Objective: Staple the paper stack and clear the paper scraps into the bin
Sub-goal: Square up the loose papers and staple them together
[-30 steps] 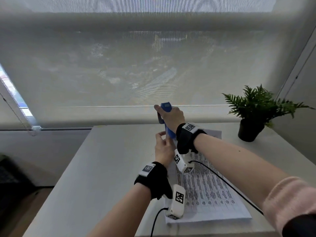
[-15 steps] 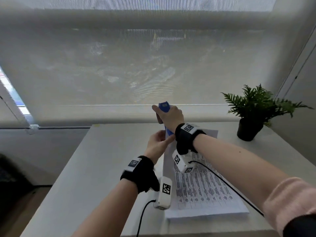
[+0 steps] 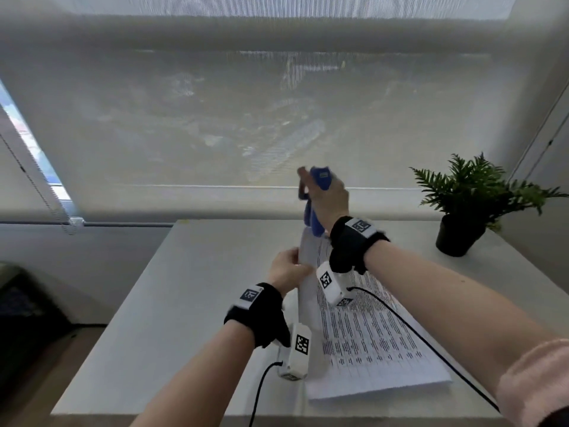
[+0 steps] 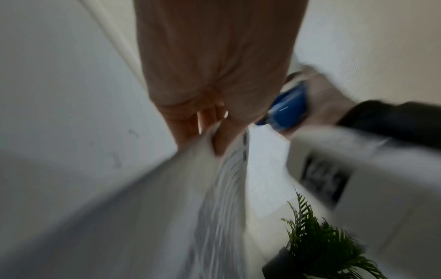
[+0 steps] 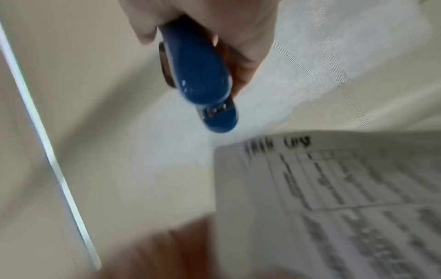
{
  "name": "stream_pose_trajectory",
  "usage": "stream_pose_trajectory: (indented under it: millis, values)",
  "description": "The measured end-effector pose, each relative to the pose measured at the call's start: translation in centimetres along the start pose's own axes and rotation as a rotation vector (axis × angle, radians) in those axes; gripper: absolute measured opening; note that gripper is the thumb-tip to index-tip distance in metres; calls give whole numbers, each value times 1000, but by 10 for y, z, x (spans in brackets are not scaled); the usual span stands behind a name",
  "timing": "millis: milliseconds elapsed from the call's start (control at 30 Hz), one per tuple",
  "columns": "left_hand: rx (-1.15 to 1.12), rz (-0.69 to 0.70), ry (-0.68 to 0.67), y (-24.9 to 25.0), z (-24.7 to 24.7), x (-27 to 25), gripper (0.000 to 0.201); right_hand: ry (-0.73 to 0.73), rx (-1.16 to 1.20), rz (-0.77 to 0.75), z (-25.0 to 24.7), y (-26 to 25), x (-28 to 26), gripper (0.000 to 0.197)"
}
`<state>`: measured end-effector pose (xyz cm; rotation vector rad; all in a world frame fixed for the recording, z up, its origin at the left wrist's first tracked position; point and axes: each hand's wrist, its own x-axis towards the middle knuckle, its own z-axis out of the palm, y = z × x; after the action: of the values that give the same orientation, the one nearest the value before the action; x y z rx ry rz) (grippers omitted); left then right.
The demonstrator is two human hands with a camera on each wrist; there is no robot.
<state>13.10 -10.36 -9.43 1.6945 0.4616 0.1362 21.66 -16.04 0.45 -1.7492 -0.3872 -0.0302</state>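
Observation:
A stack of printed paper lies on the white table, its left edge lifted. My left hand pinches that lifted edge; the left wrist view shows fingers and thumb clamped on the paper. My right hand grips a blue stapler and holds it nose-down just above the paper's far left corner. In the right wrist view the stapler hangs above the blurred sheet. No scraps or bin are in view.
A potted fern stands at the table's back right corner. A lowered roller blind covers the window behind the table. Cables run from both wrist cameras over the paper and the front edge.
My left hand slid back along the paper's left edge and lifted it. The right hand tilted the stapler and held it near the far corner.

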Motion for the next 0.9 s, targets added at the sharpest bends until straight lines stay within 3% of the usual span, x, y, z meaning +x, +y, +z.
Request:
stream_pose_trajectory:
  millis: [133, 233, 300, 367, 500, 567, 700, 733, 800, 900]
  values:
    - [-184, 25, 164, -18, 4, 11, 36, 257, 523, 89, -60, -20, 1, 25]
    - [-255, 27, 168, -4, 0, 4, 24, 226, 356, 317, -117, 32, -4, 28]
    - [-260, 42, 139, 10, -7, -1, 26, 115, 169, 460, -149, 83, -8, 44]
    - [-254, 45, 85, 21, -15, -4, 26, -16, 106, 519, -164, 95, -29, 42]
    - [-257, -33, 119, 35, -42, -7, 20, -345, 15, 599, -154, 63, -74, 28]
    - [-298, -94, 145, 39, -62, -10, 5, -417, -1, 584, -138, 54, -77, 27]
    - [-303, -127, 60, 53, -111, -30, 12, -365, -28, 521, -89, 34, -76, 32]
    - [-261, -115, -2, 59, -125, -40, 8, -366, -8, 543, -75, 29, -76, 35]
    - [-109, -130, -101, 64, -154, -60, 20, -372, 59, 563, -49, 21, -77, 30]
    - [58, -152, -31, 48, -194, -82, 35, -442, 170, 589, -15, 5, -91, 18]
